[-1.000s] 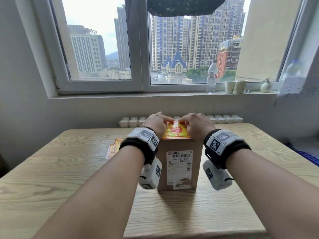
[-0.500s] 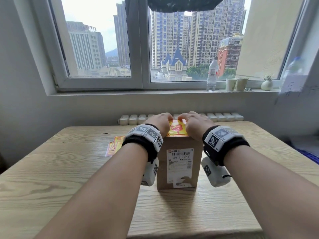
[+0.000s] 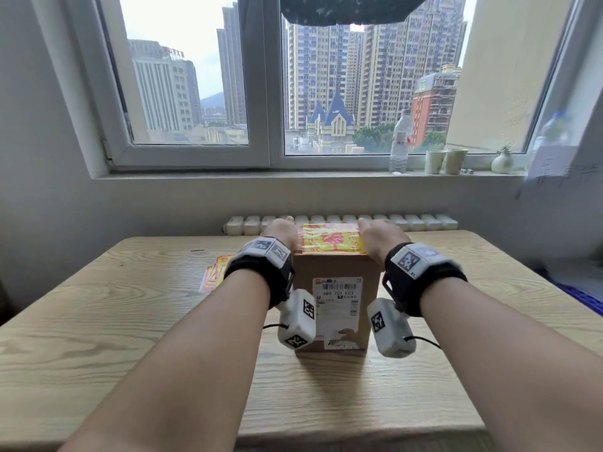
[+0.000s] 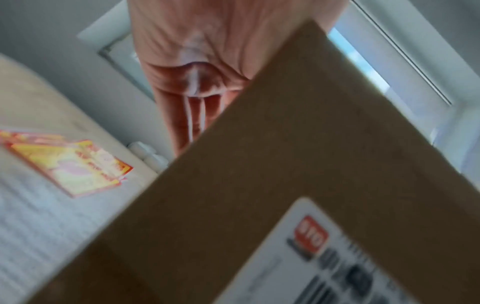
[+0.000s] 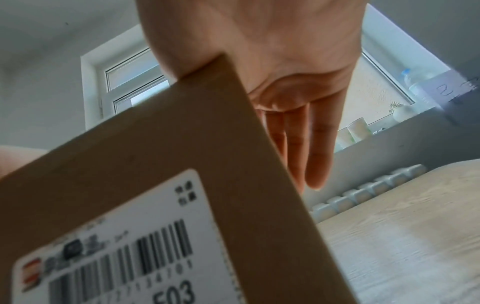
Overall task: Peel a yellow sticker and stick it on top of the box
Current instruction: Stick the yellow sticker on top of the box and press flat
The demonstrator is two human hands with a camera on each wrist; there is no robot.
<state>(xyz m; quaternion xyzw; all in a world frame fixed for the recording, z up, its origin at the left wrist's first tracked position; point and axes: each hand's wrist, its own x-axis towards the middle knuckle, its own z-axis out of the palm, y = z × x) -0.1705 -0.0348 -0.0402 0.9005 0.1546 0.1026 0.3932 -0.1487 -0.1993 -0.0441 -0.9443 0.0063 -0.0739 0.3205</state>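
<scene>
Glossy yellow sticker — atop cardboard box.

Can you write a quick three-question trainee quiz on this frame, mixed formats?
1. True or false: the yellow sticker lies on top of the box.
2. Multiple choice: where are the spare stickers? A) on the windowsill B) on the table, left of the box C) under the box.
3. Fill in: the left hand and right hand sit at the sticker's ___ edges, fingers straight.

Key: 1 true; 2 B; 3 side (left and right).
</scene>
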